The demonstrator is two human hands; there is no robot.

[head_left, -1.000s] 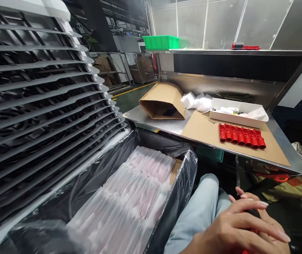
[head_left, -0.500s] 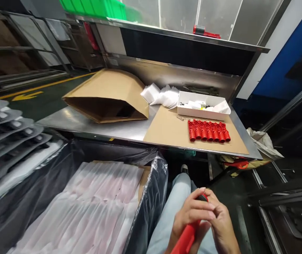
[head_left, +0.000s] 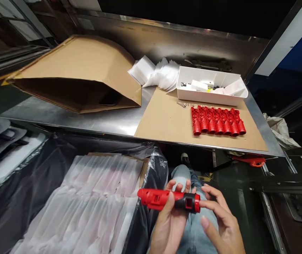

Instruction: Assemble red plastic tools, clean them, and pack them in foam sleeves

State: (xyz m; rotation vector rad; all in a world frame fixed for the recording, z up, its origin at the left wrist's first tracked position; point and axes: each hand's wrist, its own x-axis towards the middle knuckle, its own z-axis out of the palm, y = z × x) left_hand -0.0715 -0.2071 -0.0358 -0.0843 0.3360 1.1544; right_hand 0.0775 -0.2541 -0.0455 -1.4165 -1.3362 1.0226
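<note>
The red tube point(head_left: 153, 198) is held sideways in the left hand point(head_left: 170, 225), likely so its end can be reached by the spread right hand point(head_left: 223, 220). Beyond both hands, red parts point(head_left: 211, 123) are lined up.

Glare on the steel tabletop point(head_left: 118, 122), deep shadow beneath, blurred and stretched edges.

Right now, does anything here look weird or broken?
Yes, the cardboard box on the table looks odd: its top bulges and its open mouth is squashed out of square. Beside it, the white sheets are fanned out messily. I see no damage on the red-and-black piece in the left hand.
</note>
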